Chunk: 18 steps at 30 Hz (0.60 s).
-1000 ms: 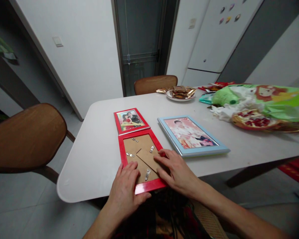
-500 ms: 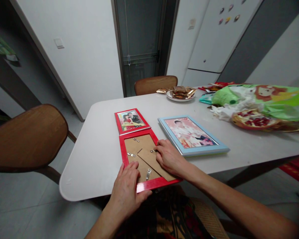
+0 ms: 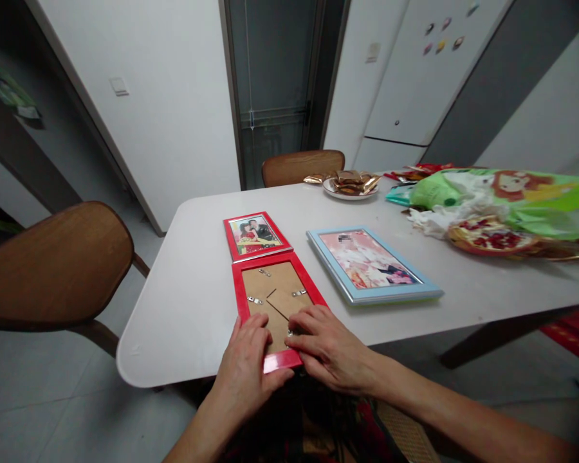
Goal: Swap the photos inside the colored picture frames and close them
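Observation:
A red frame point(image 3: 305, 273) lies back side up at the table's near edge, its brown backing board point(image 3: 270, 283) fitted with small metal clips. My left hand point(image 3: 248, 354) holds the frame's lower left corner, fingers on the board and thumb at the near rim. Over the lower right part, my right hand point(image 3: 325, 347) has its fingertips at the lower metal clip, which they partly hide. A second red frame point(image 3: 257, 235) with a photo of two people lies face up against the far side of the first. To the right sits a light blue frame point(image 3: 374, 265), photo up.
The white table point(image 3: 188, 289) also bears a plate point(image 3: 351, 195) of gold-wrapped packets, a green bag point(image 3: 545, 199) and an opened pomegranate point(image 3: 495, 236) at the right. One wooden chair point(image 3: 58, 263) stands at the left, another point(image 3: 302, 168) behind the table.
My right hand has moved down and toward me, from the right-side clip to the lower clip, uncovering the right one. My left hand has stayed in place on the frame.

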Available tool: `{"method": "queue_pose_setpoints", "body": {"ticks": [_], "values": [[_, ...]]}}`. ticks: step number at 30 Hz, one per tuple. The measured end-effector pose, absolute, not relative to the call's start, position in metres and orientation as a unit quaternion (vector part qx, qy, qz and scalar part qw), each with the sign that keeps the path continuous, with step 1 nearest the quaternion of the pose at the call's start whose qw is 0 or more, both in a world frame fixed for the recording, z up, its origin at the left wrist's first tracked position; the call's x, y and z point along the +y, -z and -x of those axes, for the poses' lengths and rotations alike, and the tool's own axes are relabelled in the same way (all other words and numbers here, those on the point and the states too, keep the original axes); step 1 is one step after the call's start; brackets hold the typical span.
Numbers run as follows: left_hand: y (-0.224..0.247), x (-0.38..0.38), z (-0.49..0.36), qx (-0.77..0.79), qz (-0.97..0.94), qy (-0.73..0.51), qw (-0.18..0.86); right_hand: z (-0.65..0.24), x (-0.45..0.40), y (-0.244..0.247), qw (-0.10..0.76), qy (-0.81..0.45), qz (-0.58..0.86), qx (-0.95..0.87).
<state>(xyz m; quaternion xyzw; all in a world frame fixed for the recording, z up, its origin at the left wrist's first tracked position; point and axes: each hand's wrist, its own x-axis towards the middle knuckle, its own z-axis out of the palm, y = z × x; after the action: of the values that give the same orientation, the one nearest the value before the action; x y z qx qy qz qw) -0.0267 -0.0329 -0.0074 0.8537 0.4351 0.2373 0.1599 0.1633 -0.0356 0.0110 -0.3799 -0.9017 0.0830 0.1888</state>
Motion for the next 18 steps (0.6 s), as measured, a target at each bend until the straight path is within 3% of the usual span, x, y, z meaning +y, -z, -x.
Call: {"method": "queue_pose_setpoints", "body": {"ticks": [7,14,18], "values": [[0.010,-0.033,0.027,0.420,-0.854,-0.263,0.159,-0.141,-0.007,-0.018,0.209,-0.101,0.432,-0.872],[0.010,-0.032,0.027,0.423,-0.855,-0.251,0.165,-0.108,0.036,-0.013,0.138,-0.060,0.464,-0.873],[0.009,-0.030,0.027,0.427,-0.855,-0.245,0.165,-0.111,0.034,-0.006,0.149,-0.065,0.418,-0.894]]}}
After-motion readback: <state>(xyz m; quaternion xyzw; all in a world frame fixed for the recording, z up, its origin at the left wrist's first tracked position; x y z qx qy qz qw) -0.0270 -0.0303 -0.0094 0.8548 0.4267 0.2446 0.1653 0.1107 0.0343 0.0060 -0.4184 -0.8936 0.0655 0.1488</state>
